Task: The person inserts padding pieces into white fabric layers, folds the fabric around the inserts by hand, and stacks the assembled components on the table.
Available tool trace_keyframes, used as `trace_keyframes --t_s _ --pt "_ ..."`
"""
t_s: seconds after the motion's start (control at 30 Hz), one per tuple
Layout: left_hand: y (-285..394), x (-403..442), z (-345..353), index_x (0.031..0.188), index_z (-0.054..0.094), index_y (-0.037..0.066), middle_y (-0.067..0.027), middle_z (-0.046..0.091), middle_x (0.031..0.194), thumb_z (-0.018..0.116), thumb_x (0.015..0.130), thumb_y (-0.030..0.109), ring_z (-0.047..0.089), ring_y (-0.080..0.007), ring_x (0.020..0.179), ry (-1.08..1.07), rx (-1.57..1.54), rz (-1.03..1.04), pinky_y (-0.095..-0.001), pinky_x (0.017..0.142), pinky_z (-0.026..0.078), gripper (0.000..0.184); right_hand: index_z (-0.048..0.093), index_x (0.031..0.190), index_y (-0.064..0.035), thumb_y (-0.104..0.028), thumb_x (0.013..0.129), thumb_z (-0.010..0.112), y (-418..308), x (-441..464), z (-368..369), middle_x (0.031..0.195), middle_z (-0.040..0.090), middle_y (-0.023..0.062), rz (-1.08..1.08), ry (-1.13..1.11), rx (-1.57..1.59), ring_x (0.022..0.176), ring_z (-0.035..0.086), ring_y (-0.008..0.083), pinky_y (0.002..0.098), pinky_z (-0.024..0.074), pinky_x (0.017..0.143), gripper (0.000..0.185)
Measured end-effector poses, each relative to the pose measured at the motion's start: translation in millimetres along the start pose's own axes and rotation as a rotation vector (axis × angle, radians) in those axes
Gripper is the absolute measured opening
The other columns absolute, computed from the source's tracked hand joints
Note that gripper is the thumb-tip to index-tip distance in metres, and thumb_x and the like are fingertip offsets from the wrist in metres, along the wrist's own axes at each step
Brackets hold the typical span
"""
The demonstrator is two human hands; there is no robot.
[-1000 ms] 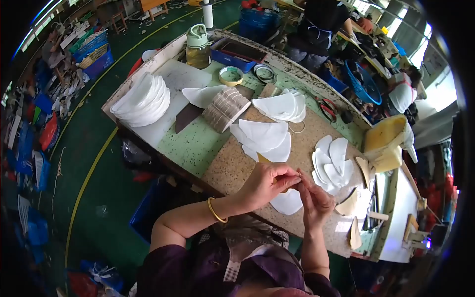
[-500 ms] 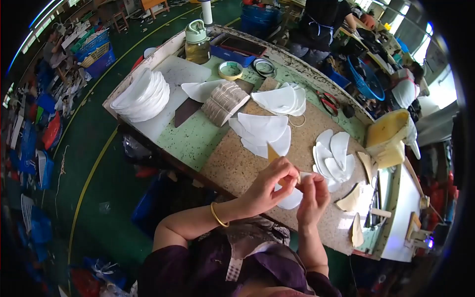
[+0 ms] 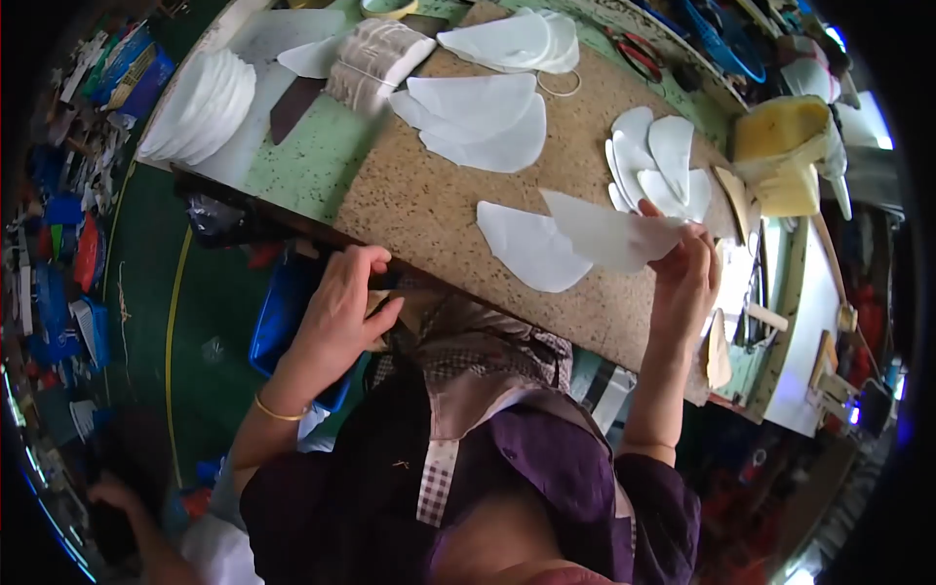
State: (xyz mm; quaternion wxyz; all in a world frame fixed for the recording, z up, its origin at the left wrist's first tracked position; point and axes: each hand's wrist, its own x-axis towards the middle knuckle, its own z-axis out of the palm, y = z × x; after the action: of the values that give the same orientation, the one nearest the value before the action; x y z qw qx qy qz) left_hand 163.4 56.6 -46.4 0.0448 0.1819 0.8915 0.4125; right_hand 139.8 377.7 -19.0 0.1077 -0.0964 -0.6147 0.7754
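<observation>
My right hand (image 3: 685,278) pinches the right end of a thin white curved piece (image 3: 609,234) above the speckled brown board (image 3: 429,224). The held piece overlaps a second white piece (image 3: 531,249) lying flat on the board. At the board's front-left edge is my left hand (image 3: 341,302), thumb and fingers apart, with a tan piece (image 3: 400,304) beside and below it, partly hidden. A fan of white pieces (image 3: 673,161) lies just beyond my right hand. Farther back lie a spread of larger white pieces (image 3: 487,122) and another pile (image 3: 517,41).
A tall white stack (image 3: 203,107) stands at the table's left, near a tied beige bundle (image 3: 378,63). Red-handled scissors (image 3: 639,54) and a yellow container (image 3: 780,156) are at the back right. A blue bin (image 3: 278,317) sits below the front edge.
The view has tilted down. My hands have parted: the left moved to the board's front-left edge, while the right now holds a white piece. The small tan piece is away from my right hand.
</observation>
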Motion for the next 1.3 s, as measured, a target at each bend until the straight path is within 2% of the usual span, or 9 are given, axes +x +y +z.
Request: trace_keyframes --t_s 0.07,0.17,0.3,0.43,0.57,0.63,1.07,1.2,1.3 --pt "40.2 6.3 28.2 0.102 0.042 0.003 -0.0159 0.047 0.105 0.081 0.065 0.011 0.049 -0.0297 0.093 0.191 -0.235 0.309 -0.0371 0.08 0.043 0.055 0.051 0.096 -0.0002 -0.016 0.095 0.044 10.0 -21.4 24.8 0.107 0.063 0.026 -0.13 -0.123 -0.216 0.099 0.064 0.0321 0.0389 0.0527 0.083 0.017" --pt "61.9 39.9 61.1 0.099 0.04 0.004 -0.0138 0.044 0.101 0.074 0.071 0.004 0.049 -0.0252 0.092 0.357 -0.34 0.421 -0.035 0.079 0.043 0.044 0.053 0.114 0.0019 -0.035 0.092 0.051 -8.7 -42.9 42.6 0.126 0.052 0.0238 -0.245 -0.663 -0.33 0.116 0.053 0.0306 0.0418 0.044 0.095 0.043" --pt "63.5 57.2 59.7 0.098 0.035 0.006 -0.0086 0.044 0.099 0.062 0.079 -0.002 0.049 -0.0123 0.092 0.266 -0.988 0.29 -0.029 0.082 0.044 0.033 0.042 0.131 0.0047 -0.059 0.087 0.048 -0.5 -30.5 3.7 0.135 0.044 0.0231 -0.015 -0.301 -0.26 0.121 0.048 0.0305 0.0439 0.0395 0.098 0.078" --pt "63.5 61.7 71.5 0.094 0.038 0.006 -0.0071 0.045 0.099 0.054 0.085 0.001 0.05 -0.015 0.094 0.037 -1.2 0.007 -0.0318 0.084 0.044 0.019 0.041 0.128 0.0069 -0.037 0.09 0.058 32.6 -32.3 -12.9 0.11 0.059 0.0165 0.389 -0.314 0.272 0.098 0.061 0.0228 0.0294 0.0545 0.061 0.06" --pt "48.8 63.5 80.3 0.09 0.046 0.002 -0.0077 0.052 0.093 0.059 0.087 0.006 0.051 -0.0152 0.091 0.063 -0.766 0.02 -0.03 0.083 0.042 0.014 0.044 0.115 0.0029 0.0 0.081 0.067 31.3 -23.4 7.6 0.08 0.063 0.0065 0.209 -0.117 -0.177 0.062 0.061 0.0127 0.0226 0.0507 0.053 0.041" --pt "39.2 74.7 73.1 0.082 0.051 0.001 -0.0085 0.054 0.085 0.066 0.081 0.006 0.051 -0.0202 0.086 0.268 -0.025 0.304 -0.0317 0.079 0.041 0.016 0.044 0.115 0.0021 -0.002 0.082 0.066 34.4 -19.1 7.5 0.081 0.063 0.0079 0.078 -0.116 -0.363 0.063 0.06 0.0114 0.0221 0.0503 0.053 0.04" --pt "8.4 88.8 89.9 0.097 0.054 0.005 -0.0101 0.05 0.101 0.077 0.066 0.016 0.049 -0.0271 0.09 0.172 0.422 0.208 -0.0372 0.075 0.04 0.039 0.048 0.108 -0.0079 -0.012 0.078 0.067 48.1 -12.4 9.5 0.07 0.061 0.007 -0.128 -0.199 -1.205 0.058 0.061 0.0235 0.0346 0.0491 0.054 0.035" --pt "9.1 88.1 72.9 0.132 0.03 -0.002 -0.0186 0.043 0.123 0.08 0.064 0.006 0.049 -0.0297 0.106 0.33 0.245 0.126 -0.0408 0.09 0.041 0.085 0.047 0.111 -0.0088 -0.013 0.078 0.068 51.5 -11.8 2.4 0.071 0.06 0.0087 -0.178 -0.174 -1.036 0.059 0.062 0.0233 0.0338 0.0501 0.054 0.039" --pt "24.6 70.1 81.1 0.134 0.031 -0.001 -0.0152 0.041 0.131 0.074 0.074 0.006 0.047 -0.0264 0.115 0.252 -0.624 -0.032 -0.0407 0.095 0.041 0.074 0.043 0.115 -0.004 -0.004 0.083 0.065 39.7 -10.9 1.8 0.085 0.06 0.0099 -0.067 -0.063 -0.411 0.07 0.063 0.0159 0.0276 0.054 0.059 0.039"
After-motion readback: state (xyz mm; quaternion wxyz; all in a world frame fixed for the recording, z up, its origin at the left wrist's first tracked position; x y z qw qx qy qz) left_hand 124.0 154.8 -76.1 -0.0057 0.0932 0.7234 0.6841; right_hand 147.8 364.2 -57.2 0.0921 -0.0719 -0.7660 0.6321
